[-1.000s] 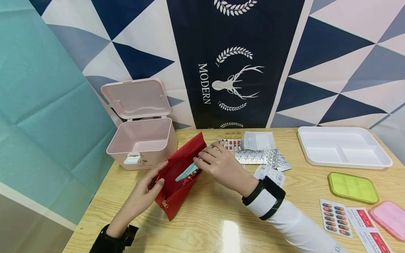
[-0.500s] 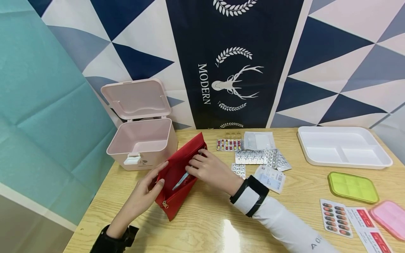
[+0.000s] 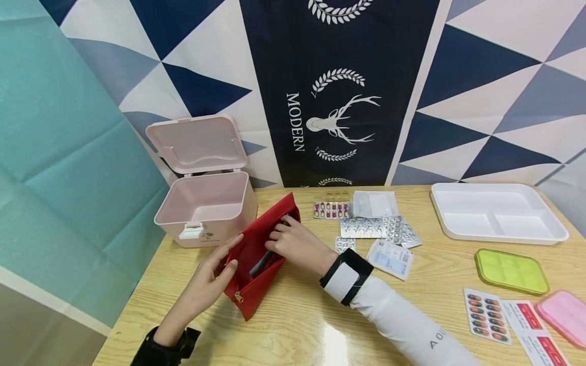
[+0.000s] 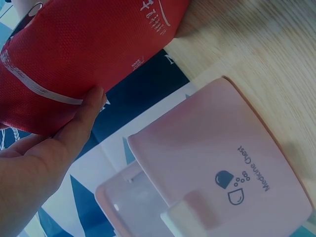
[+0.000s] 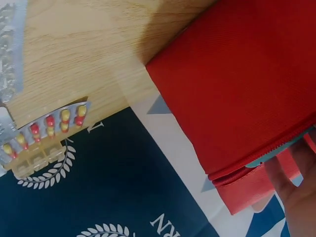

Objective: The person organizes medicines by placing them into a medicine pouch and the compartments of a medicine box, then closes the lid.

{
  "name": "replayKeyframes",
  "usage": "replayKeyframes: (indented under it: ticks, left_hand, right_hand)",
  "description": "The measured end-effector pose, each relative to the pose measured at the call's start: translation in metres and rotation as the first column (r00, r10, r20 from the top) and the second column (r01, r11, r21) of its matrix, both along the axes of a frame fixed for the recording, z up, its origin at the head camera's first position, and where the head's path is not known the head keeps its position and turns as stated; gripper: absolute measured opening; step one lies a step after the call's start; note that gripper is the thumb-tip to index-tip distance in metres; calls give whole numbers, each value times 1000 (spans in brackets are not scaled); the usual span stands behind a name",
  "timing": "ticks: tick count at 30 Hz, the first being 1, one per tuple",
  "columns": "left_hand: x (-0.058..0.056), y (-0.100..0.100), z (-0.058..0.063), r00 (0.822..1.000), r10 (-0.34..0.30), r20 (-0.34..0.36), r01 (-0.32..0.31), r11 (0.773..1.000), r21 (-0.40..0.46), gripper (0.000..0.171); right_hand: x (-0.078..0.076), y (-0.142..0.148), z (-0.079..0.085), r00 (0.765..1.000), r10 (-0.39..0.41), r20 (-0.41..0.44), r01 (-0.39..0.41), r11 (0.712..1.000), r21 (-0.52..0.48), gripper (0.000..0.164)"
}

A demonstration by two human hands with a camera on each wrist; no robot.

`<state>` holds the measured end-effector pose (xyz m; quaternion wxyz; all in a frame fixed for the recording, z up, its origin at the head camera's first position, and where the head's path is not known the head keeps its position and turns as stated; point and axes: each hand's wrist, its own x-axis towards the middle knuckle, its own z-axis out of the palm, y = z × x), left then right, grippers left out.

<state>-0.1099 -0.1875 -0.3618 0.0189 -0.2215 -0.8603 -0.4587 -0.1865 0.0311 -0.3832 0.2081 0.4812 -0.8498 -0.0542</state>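
A red zip pouch [image 3: 263, 256] stands mouth-up on the wooden table, its zip undone. My left hand [image 3: 211, 277] grips its left side, thumb at the opening and fingers along the outside. In the left wrist view my left hand [image 4: 54, 153] lies against the pouch's red fabric [image 4: 94, 54]. My right hand [image 3: 299, 246] reaches into the mouth, fingertips hidden inside. A flat teal-blue strip [image 3: 262, 264] slants down from these fingers into the pouch. In the right wrist view the teal strip [image 5: 276, 152] shows at the zip, under the right hand's fingers [image 5: 281, 180].
An open pink medicine chest [image 3: 206, 203] stands behind left. Behind right lie a red-and-yellow capsule blister pack [image 3: 331, 209], silver blister packs [image 3: 363, 227] and a white packet [image 3: 390, 258]. Farther right are a white tray [image 3: 471, 232], a green pill case [image 3: 510, 272] and a pink case [image 3: 565, 315].
My right hand has moved left and deeper into the pouch, and the teal strip has gone lower with it. The small silver blister pack behind it has come into view. My left hand stays put.
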Motion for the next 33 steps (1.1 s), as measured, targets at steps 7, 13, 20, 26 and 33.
replayKeyframes:
  ticks: [7,13,20,26,33]
  left_hand:
    - [0,0,0,1000,7,14,-7,1000,7,47]
    - [1,-1,-1,1000,9,18,-9,1000,8,47]
    - [0,-3,-2,1000,14,6,-14,1000,5,47]
    - [-1,-3,-2,1000,11,-9,-11,1000,6,47]
    - [-2,-3,-3,1000,11,-3,-11,1000,11,47]
  right_hand:
    - [-3,-3,-1,998,-37,56,36,999,19,23]
    - [-5,-1,0,999,-28,46,30,998,-60,23]
    - [-2,11,4,1000,-26,-15,24,993,-112,21]
    - [2,29,4,1000,-29,-2,28,980,-196,27]
    - [2,58,-1,1000,-29,-10,24,937,-348,25]
